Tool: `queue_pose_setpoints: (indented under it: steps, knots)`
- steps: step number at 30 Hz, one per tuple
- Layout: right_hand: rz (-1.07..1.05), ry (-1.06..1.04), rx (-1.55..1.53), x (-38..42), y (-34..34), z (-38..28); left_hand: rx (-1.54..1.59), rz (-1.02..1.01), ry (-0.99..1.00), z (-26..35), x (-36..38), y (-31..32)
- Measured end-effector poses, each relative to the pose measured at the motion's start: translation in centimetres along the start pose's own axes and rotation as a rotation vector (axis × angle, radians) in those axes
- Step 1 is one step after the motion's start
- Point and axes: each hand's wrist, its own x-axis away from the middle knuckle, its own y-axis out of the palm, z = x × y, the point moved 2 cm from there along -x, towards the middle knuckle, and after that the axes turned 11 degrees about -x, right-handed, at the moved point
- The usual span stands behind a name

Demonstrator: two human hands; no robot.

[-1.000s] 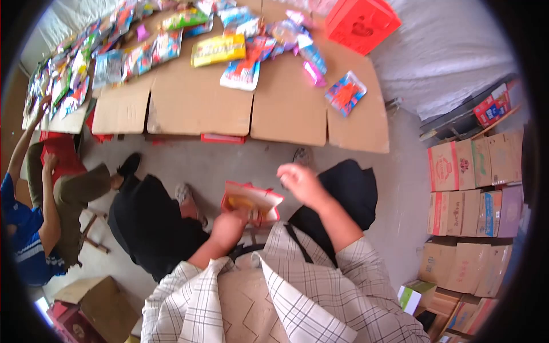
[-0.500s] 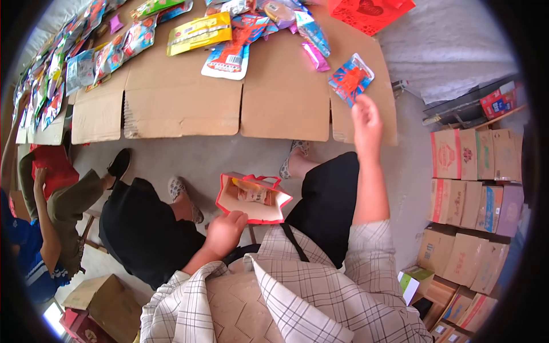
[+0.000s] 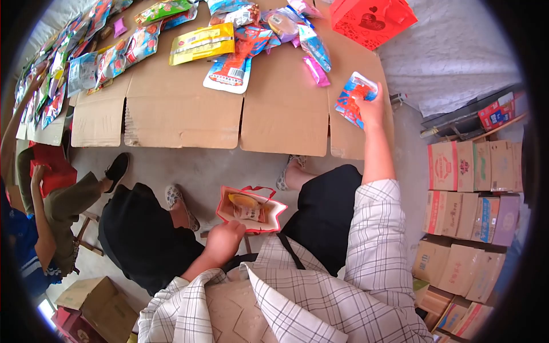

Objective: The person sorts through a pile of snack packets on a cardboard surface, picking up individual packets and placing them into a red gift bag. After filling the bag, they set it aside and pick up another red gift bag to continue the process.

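Note:
My right hand (image 3: 370, 107) grips a blue and red snack packet (image 3: 355, 98) at the right end of the cardboard-covered table. In front of my lap, my left hand (image 3: 226, 235) is closed on the near edge of a red paper gift bag (image 3: 269, 220). The bag's mouth faces up, and a snack packet (image 3: 247, 207) with a yellow part lies inside. Left of my right hand, a pink packet (image 3: 316, 71) rests on the cardboard. Farther left are a yellow packet (image 3: 202, 44) and a blue and white packet (image 3: 227, 75).
A red gift bag with a heart (image 3: 372, 22) stands at the table's far right. Many snack packets (image 3: 111, 60) cover the left side. Stacked cartons (image 3: 457, 214) line the right. Another person (image 3: 43, 228) sits at left, with a red bag (image 3: 52, 168).
My right hand has closed on the blue and red packet, which is now tilted and slightly raised. My left hand stays at the bag's edge. The view has shifted slightly.

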Motion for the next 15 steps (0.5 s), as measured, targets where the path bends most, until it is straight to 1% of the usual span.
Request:
queue_pose_setpoints:
  steps: [2,3,5,7,8,9,11,13,14,15]
  knots:
    - [-0.084,0.246,-0.662,3.3,-1.0,-2.2,0.002,0.035,0.010,-0.1,0.2,0.1]
    - [-0.093,0.253,-0.660,5.3,-1.3,-3.6,0.007,0.029,0.001,-0.1,0.5,0.2]
    - [-0.238,0.257,-0.854,9.8,-1.5,-6.7,0.006,0.053,0.017,-0.2,0.5,0.3]
    - [-0.364,0.096,-0.853,16.0,-0.7,-10.5,-0.009,0.042,0.019,-0.1,0.7,0.3]
    - [-0.434,0.002,-0.789,19.0,-0.1,-11.3,-0.019,0.046,0.018,-0.1,0.8,0.4]
    - [-0.497,0.083,-0.719,22.3,0.1,-13.2,-0.030,0.048,0.016,-0.1,0.9,0.5]
    - [-0.584,-0.323,-0.359,27.8,1.5,-13.6,-0.030,0.062,0.012,-0.1,1.2,0.4]
    - [-0.830,-0.445,-0.109,31.5,2.9,-13.4,-0.033,0.078,0.004,0.0,1.4,0.5]
    - [-0.830,-0.451,-0.113,32.3,3.7,-13.2,-0.050,0.088,0.009,0.1,1.5,0.6]
    - [-0.867,-0.586,-0.072,33.2,4.4,-13.1,-0.066,0.097,0.014,0.1,1.6,0.6]
